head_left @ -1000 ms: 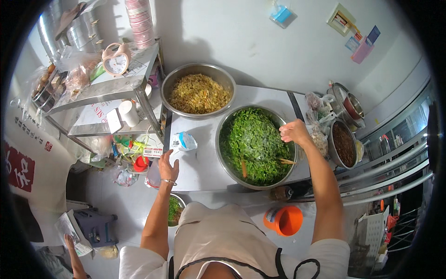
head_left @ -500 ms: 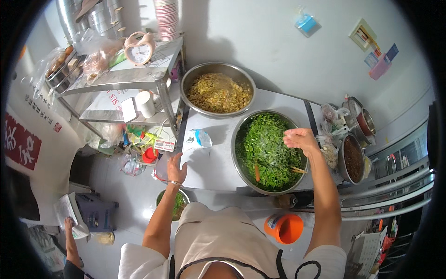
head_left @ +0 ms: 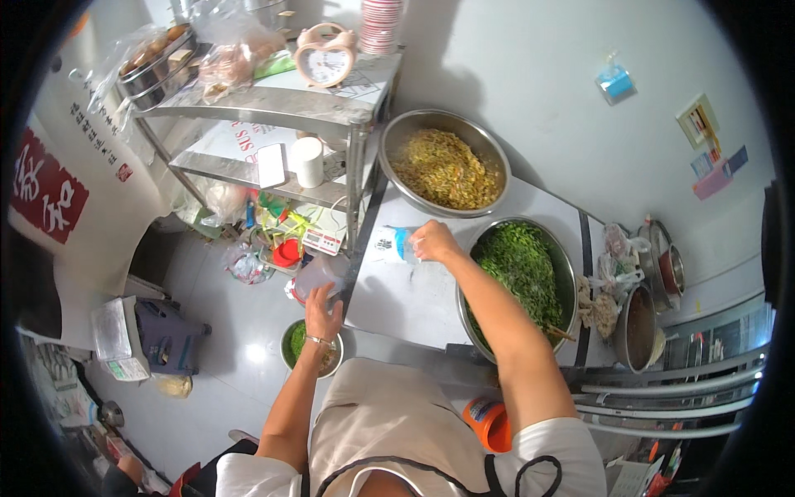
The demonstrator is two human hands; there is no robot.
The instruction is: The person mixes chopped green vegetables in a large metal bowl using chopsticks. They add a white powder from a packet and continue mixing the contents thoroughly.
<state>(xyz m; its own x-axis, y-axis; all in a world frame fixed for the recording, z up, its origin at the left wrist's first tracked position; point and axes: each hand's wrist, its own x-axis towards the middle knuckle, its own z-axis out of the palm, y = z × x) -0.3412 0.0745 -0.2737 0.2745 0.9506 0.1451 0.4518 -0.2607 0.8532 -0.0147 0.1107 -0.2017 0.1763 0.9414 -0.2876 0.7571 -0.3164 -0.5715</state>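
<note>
My right hand [head_left: 435, 242] reaches across to a small white and blue plastic packet [head_left: 387, 246] on the pale tabletop, its fingers closed on the packet's right end. The forearm passes over the left part of a large steel bowl [head_left: 460, 311] heaped with chopped greens [head_left: 522, 269]. A wooden stick [head_left: 561, 333] pokes out at its right rim. Off the table's left edge, my left hand [head_left: 321, 315] has its fingers apart, beside a translucent plastic container [head_left: 321, 277]; whether they touch I cannot tell.
Behind stands another steel bowl [head_left: 389, 178] of yellowish shredded food. A steel shelf [head_left: 273, 103] with a pink clock [head_left: 325, 62] is at left. Below are a bowl with greens [head_left: 296, 341] and an orange bucket [head_left: 489, 424]. Bagged food [head_left: 617, 265] and a dark pot [head_left: 636, 327] line the right.
My right hand has moved left from above the greens to the packet and closed on it. My left hand stays off the table's left edge. The whole view has shifted.
</note>
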